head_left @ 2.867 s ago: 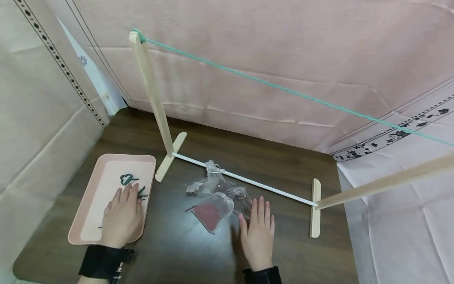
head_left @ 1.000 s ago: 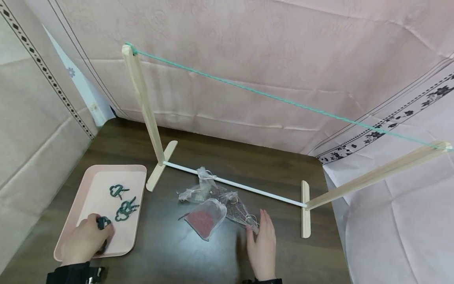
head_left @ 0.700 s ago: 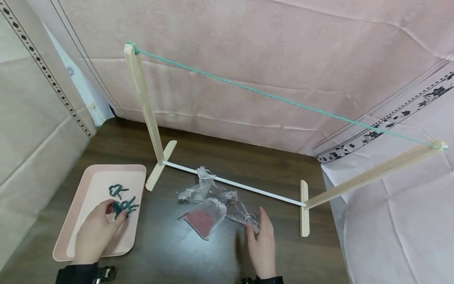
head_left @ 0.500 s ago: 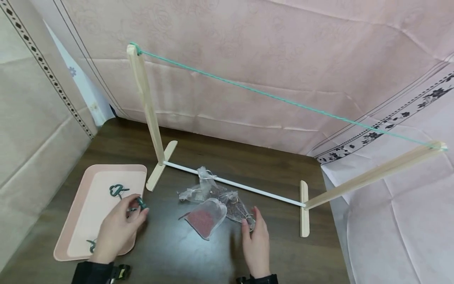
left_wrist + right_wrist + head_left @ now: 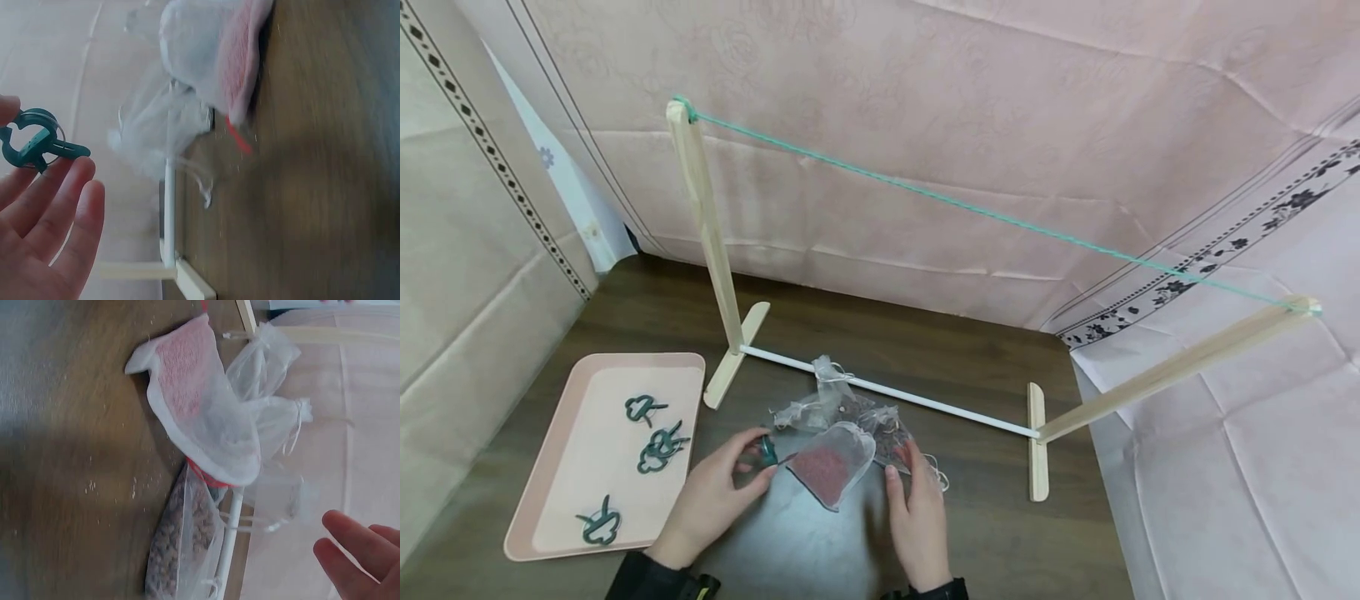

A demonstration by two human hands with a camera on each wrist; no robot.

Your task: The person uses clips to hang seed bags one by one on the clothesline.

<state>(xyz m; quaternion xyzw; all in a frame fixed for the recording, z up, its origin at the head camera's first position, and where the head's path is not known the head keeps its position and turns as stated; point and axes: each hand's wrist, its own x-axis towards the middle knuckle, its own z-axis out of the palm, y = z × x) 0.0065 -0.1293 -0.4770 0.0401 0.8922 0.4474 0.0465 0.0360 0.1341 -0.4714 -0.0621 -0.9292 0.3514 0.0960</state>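
My left hand (image 5: 711, 500) pinches a green plant clip (image 5: 44, 147) between thumb and fingers, just left of a sheer drawstring bag with pink-red filling (image 5: 823, 475). In the left wrist view the clip's rounded jaws and wire ring show. My right hand (image 5: 919, 525) is open, its fingertips by a sheer bag of brown bits (image 5: 181, 544), which they partly cover in the head view. The pink-red bag lies flat in front of the others. Behind it, more clear, crumpled bags (image 5: 265, 359) overlap a white rod (image 5: 955, 410).
On the left, a pink tray (image 5: 527, 508) holds more green clips (image 5: 658, 450). A wooden stand has a left post (image 5: 703, 217) and a right post (image 5: 1187, 362), joined high up by a green cord (image 5: 962, 202). Pale cloth (image 5: 880, 275) hangs behind the table.
My left hand has picked a clip from the tray and carried it right, over the tray's edge to beside the bags. My right hand has shifted slightly left.
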